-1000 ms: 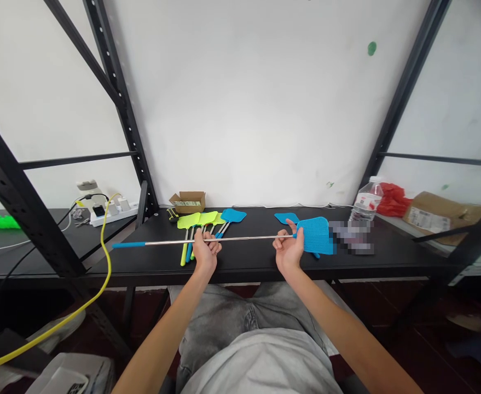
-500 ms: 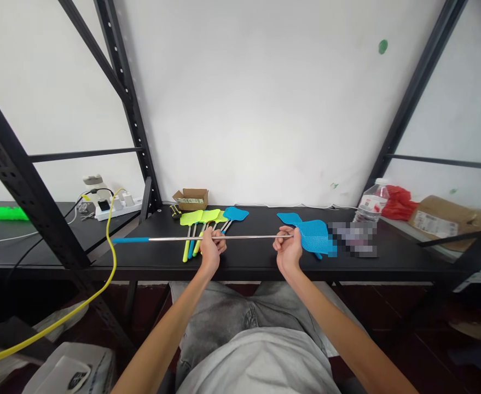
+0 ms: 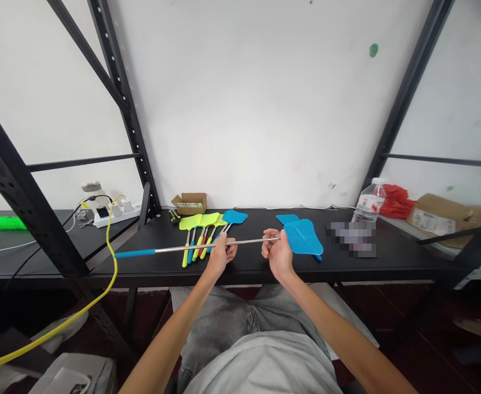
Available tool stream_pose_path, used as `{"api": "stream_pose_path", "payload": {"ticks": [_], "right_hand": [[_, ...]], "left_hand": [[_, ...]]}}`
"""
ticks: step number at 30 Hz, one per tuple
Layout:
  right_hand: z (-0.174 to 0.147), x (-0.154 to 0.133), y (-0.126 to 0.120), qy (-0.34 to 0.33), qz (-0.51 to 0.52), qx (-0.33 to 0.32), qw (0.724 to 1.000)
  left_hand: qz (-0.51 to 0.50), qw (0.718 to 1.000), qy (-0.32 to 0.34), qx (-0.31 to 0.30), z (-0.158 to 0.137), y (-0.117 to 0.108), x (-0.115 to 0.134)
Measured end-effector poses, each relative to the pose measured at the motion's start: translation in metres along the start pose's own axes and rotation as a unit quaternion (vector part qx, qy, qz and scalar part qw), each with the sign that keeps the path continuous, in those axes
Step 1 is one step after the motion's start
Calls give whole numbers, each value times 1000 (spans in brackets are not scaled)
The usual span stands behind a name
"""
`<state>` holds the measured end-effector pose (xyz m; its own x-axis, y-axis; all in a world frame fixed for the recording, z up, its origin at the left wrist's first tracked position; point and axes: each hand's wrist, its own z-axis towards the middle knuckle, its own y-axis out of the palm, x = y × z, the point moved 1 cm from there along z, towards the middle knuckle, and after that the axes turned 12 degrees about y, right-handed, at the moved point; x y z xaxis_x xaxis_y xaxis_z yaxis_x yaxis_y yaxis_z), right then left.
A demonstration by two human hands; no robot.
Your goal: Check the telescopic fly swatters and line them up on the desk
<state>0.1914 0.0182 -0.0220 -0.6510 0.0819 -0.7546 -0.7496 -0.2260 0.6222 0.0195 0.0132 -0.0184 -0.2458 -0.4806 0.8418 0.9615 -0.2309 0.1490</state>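
Note:
A blue fly swatter [image 3: 305,237] with a long metal rod is held sideways above the table, its blue grip pointing left. My left hand [image 3: 221,254] is closed round the middle of the rod. Close to the swatter's head, my right hand [image 3: 279,253] pinches the rod's right end. Behind the left hand, several swatters lie side by side, among them a yellow-green swatter [image 3: 190,222] and a blue one [image 3: 235,217]. Another blue swatter [image 3: 287,219] lies on the table, partly hidden behind the held swatter's head.
On the black table [image 3: 150,230] stand a small cardboard box [image 3: 191,203] and a plastic bottle [image 3: 369,201]. A blurred-out item [image 3: 353,238] lies at the right. A yellow cable [image 3: 111,290] hangs at the left, by a rack post [image 3: 27,186] and a power strip [image 3: 117,215].
The hands have come closer together, and the visible rod between them is shorter. The swatter has tilted, its grip end now lower, and its head has turned and shifted left.

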Motion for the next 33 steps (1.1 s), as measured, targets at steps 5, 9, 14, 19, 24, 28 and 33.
{"api": "stream_pose_path", "payload": {"ticks": [5,9,14,19,24,28,33], "right_hand": [[-11,9,14,30,-5,-34,999],[-14,8,22,52,7,-57,997],[-14,6,29,79,16,-86,993],[-8,-8,23,59,16,-50,997],[2,-31,3,23,-9,22,999],[7,-38,-12,41,-46,25,998],[14,-37,-16,75,-13,38,996]], "left_hand": [[0,999,-12,-41,-5,11,3],[-26,999,-26,-26,-2,8,1],[-135,989,-15,61,2,1,3],[-190,974,-1,119,3,-1,7],[-154,983,-6,101,2,2,5],[-80,996,-21,39,2,4,2],[-41,999,-23,16,1,5,1]]}}
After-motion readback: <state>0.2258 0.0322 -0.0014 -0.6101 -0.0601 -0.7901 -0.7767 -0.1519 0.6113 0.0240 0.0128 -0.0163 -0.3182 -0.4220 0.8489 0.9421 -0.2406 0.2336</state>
